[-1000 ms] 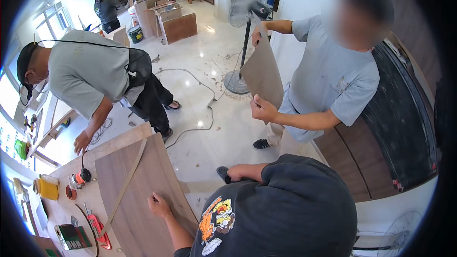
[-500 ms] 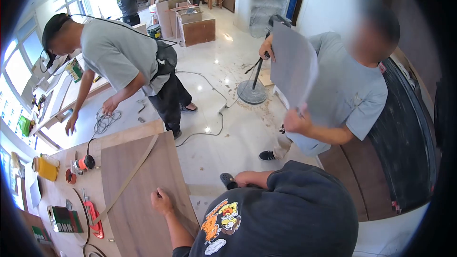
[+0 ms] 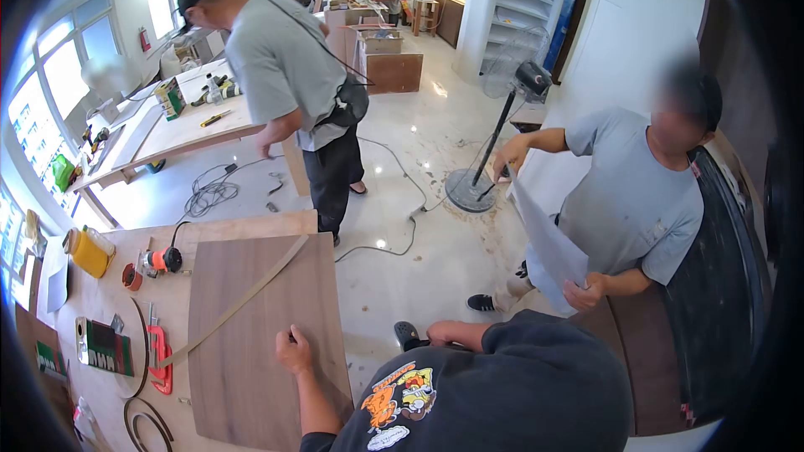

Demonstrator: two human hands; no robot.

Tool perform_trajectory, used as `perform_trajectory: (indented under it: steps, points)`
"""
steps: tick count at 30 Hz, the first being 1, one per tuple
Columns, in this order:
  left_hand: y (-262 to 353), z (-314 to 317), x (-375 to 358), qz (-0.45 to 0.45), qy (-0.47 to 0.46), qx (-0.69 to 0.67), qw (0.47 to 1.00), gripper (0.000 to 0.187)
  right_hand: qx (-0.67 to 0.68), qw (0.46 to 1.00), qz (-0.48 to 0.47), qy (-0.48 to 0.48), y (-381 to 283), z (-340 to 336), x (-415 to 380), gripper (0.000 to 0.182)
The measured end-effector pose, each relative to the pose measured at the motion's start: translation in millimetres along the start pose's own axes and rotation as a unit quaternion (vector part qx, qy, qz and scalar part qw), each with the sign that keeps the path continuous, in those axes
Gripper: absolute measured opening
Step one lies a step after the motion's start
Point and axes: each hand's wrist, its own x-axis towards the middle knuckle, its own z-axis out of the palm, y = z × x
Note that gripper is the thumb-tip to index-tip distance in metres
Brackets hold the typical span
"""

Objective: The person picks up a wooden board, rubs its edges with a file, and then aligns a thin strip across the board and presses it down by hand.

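My left hand [image 3: 294, 351] lies closed on a brown wood-grain panel [image 3: 260, 351]. A small dark bit shows by its thumb, too small to name. A long thin strip [image 3: 239, 310] crosses the panel diagonally, beyond that hand. On the right, my bent forearm [image 3: 461, 335] reaches across in front of my black shirt [image 3: 528, 385]. My right hand [image 3: 435, 334] is at its end, close to a dark clog [image 3: 407, 336]; its fingers are not readable. A red clamp [image 3: 161, 360] lies left of the panel.
On the workbench [image 3: 239, 226] are an orange-and-black power tool [image 3: 163, 261], a yellow jug [image 3: 89, 251] and a green-and-white can [image 3: 105, 346]. A cable [image 3: 209, 192] coils on the floor. One co-worker [image 3: 289, 75] stands beyond; another [image 3: 636, 192] holds a sheet [image 3: 548, 243] near a fan [image 3: 511, 117].
The view has shifted. The co-worker on the left has straightened up and drawn back an arm from near the cable. The right co-worker's sheet is lower and tilted. My left hand stays on the panel.
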Motion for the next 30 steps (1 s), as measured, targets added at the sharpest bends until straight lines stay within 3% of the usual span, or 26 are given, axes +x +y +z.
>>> perform_trajectory:
  steps: [10, 13, 16, 19, 30]
  points:
    - [-1, 4, 1, 0.018, 0.009, -0.008, 1.000, 0.024, -0.035, 0.999, -0.023, -0.015, -4, 5, 23, 0.036]
    - [-2, 2, 1, -0.028, -0.025, 0.002, 0.999, 0.027, -0.042, 0.998, -0.013, -0.047, 4, 19, 49, 0.031]
    - [5, 1, -2, 0.001, 0.006, -0.009, 1.000, 0.029, -0.060, 0.998, -0.009, -0.021, -9, 4, 26, 0.034]
    - [13, -3, -2, -0.031, -0.028, -0.012, 0.999, 0.029, -0.046, 0.999, 0.010, 0.013, -11, 4, 14, 0.039]
    - [7, 0, -1, -0.005, -0.029, -0.005, 1.000, 0.030, -0.036, 0.999, -0.010, -0.002, 8, 18, 33, 0.042]
